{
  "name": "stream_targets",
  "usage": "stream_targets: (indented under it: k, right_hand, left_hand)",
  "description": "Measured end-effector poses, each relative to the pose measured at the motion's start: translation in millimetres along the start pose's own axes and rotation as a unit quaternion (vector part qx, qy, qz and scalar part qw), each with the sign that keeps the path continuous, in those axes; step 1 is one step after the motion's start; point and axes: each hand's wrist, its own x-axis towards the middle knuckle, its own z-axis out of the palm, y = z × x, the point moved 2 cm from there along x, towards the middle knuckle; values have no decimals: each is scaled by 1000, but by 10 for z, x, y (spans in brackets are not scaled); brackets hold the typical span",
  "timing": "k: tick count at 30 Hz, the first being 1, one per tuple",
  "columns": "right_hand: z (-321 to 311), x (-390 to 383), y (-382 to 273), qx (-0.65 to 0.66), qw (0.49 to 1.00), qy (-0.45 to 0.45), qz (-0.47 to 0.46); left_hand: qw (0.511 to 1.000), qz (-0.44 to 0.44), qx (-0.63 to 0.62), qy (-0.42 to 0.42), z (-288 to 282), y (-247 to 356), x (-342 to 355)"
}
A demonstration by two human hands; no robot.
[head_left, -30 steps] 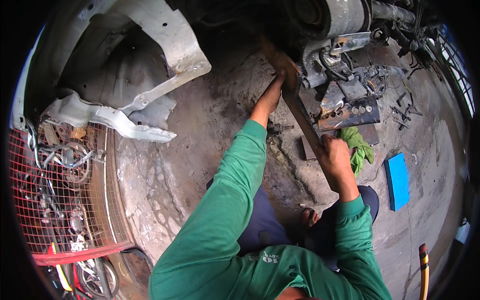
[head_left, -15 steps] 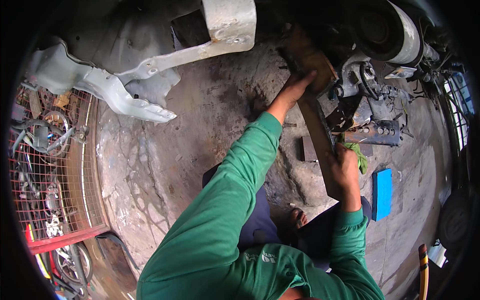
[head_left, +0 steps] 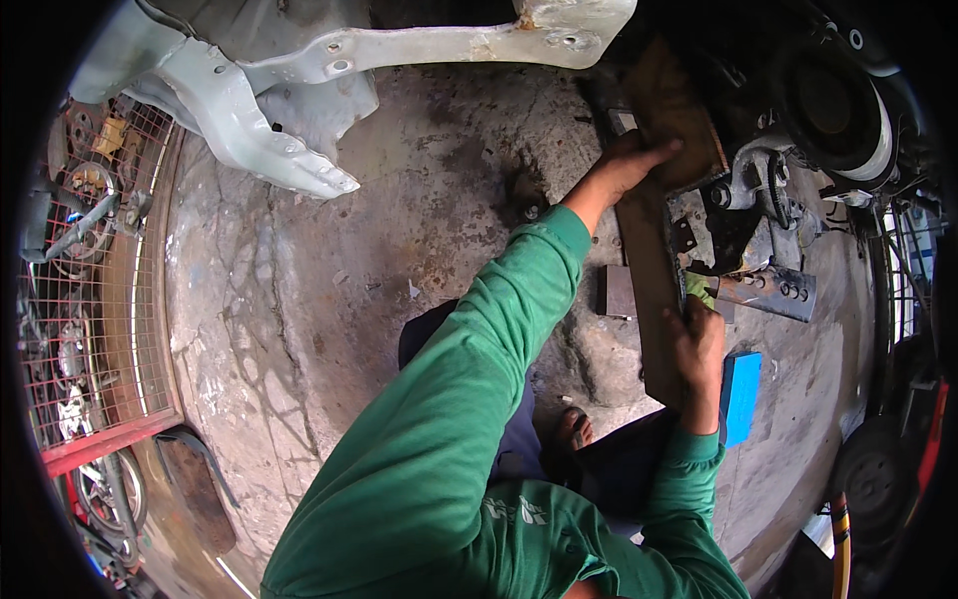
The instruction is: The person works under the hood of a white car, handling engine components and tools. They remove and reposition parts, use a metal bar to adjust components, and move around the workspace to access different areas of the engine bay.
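A long, flat, brownish piece of metal [head_left: 644,235], with a wider rusty upper part, slants over the concrete floor in front of me. My left hand [head_left: 629,168] grips it near the wide part, thumb laid across its face. Lower down, my right hand [head_left: 699,344] is closed round its right edge, near the lower end. A green cloth [head_left: 701,288] lies just beyond my right hand, partly hidden by the metal piece. The far end of the piece fades into the dark at the top.
Grey sheet-metal frame [head_left: 429,48] spans the upper left. A red mesh cage [head_left: 110,439] with parts stands at left. Right of the metal piece are a holed steel piece [head_left: 773,293], a blue case [head_left: 740,399] and dark machinery [head_left: 828,110]. A brown block [head_left: 616,291] sits beside the piece.
The view has shifted, so the grey frame sits higher and the metal piece appears further right. Both hands keep their hold on the metal piece.
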Motion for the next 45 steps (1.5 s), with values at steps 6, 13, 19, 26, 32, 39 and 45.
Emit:
stream_targets:
  k: [6, 13, 19, 26, 32, 39, 45]
  right_hand:
    - [48, -12, -19, 21, 1000, 17, 15]
    - [6, -14, -20, 14, 999, 12, 35]
    - [57, -31, 41, 72, 996, 39, 36]
    - [26, -44, 37, 81, 995, 53, 28]
    - [-8, -43, -4, 69, 996, 56, 22]
    - [-19, -40, -1, 83, 994, 65, 9]
    - [-30, -45, -6, 102, 993, 61, 15]
  left_hand:
    - [995, 54, -88, 1, -77, -81, 143]
    - [990, 61, -125, -15, -48, -9, 167]
    - [981, 12, -196, 1, -115, 19, 286]
    - [977, -14, -213, -2, -120, -72, 387]
    - [964, -60, -257, 9, -193, -79, 533]
    - [927, -78, -367, 9, -172, -30, 620]
    - [921, -67, -382, 27, -202, -53, 713]
